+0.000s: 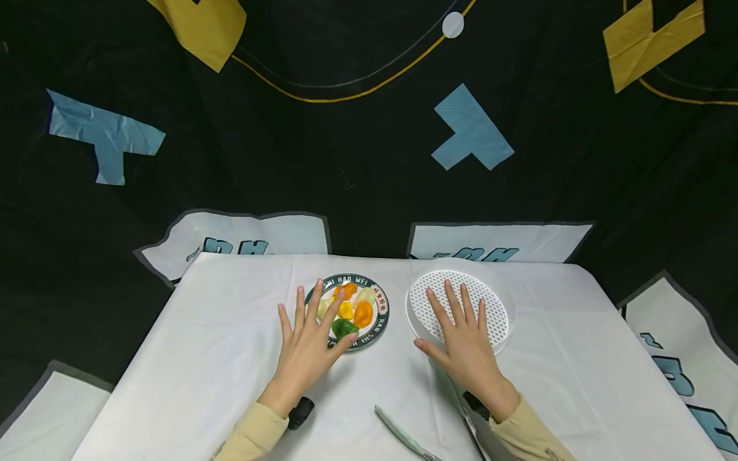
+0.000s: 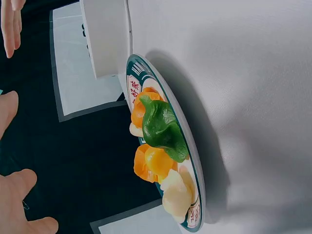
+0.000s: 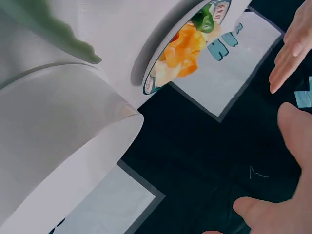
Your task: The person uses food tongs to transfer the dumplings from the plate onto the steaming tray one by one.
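1. Using the green-rimmed plate [image 1: 380,307] as the landmark: it sits on the white tablecloth [image 1: 219,333] toward the far edge, loaded with coloured dumplings, namely orange ones [image 1: 362,313], a yellow one [image 1: 346,310], a green one [image 1: 344,328] and pale ones [image 1: 365,295].
2. The left hand [image 1: 305,346] hovers flat over the near-left part of that plate, fingers straight and spread, gripping nothing. Its fingertips [image 1: 339,293] reach over the dumplings, but I can't tell whether they actually touch.
3. Left wrist view shows the same plate [image 2: 192,156] edge-on with the green dumpling [image 2: 161,129] on top of the pile; no finger closes round anything.
4. Just to the right of the plate, apart from it, is a white perforated round tray [image 1: 507,301].
5. The right hand [image 1: 464,346] lies open over that tray's near side, fingers splayed, holding nothing.
6. Nearer the person than the plate, a pale green-handled utensil [image 1: 398,432] lies on the cloth, well apart from both hands.
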`<state>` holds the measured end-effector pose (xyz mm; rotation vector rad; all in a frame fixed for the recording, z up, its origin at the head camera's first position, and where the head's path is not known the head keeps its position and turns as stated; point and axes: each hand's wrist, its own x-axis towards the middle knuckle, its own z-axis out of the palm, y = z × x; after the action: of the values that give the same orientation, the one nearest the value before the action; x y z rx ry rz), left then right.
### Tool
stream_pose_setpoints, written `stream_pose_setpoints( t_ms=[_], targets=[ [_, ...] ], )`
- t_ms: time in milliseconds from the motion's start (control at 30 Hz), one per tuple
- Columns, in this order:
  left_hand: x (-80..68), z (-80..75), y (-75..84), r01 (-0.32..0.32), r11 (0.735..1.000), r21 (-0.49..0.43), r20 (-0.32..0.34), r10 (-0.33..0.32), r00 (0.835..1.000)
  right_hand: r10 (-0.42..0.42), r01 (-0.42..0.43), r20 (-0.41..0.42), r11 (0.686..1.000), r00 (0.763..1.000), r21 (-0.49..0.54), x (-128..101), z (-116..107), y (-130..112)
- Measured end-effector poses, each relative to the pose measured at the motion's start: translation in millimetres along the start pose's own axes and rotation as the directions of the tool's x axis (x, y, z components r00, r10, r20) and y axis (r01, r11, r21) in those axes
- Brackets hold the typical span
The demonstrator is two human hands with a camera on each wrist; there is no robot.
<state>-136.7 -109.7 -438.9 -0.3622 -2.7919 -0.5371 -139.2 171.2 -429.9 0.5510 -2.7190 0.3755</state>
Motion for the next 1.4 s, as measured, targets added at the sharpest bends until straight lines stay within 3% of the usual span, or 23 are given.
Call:
stream_pose_setpoints(
  t_ms=[200, 400, 800, 1000, 1233, 1400],
  targets=[
    [-0.8, -1.6, -3.9, -0.03, 0.998, -0.064, -0.054, 0.027, 0.998, -0.041, 0.047, -0.084, 0.996, 0.996, 0.08, -5, -5, 1],
    [1.1, -2.9, -13.3, -0.046, 0.987, -0.153, -0.113, 0.029, 0.993, -0.008, 0.04, -0.147, 0.975, 0.989, 0.217, -13, -10, 1],
    [9.0, 4.6, -37.5, 0.024, 0.933, -0.36, -0.153, -0.085, 0.985, 0.142, -0.081, -0.091, 0.871, 0.986, 0.484, -43, -25, -7],
    [14.4, 13.0, -53.8, 0.122, 0.893, -0.434, -0.116, -0.19, 0.975, 0.203, -0.147, -0.047, 0.829, 0.978, 0.539, -62, -31, -11],
    [17.7, 21.6, -67.7, 0.233, 0.814, -0.532, -0.031, -0.294, 0.955, 0.223, -0.155, -0.08, 0.852, 0.971, 0.499, -88, -27, -15],
    [20.5, 26.7, -74.1, 0.278, 0.778, -0.564, 0.014, -0.327, 0.945, 0.193, -0.102, -0.121, 0.843, 0.974, 0.528, -103, -21, -16]
  ],
)
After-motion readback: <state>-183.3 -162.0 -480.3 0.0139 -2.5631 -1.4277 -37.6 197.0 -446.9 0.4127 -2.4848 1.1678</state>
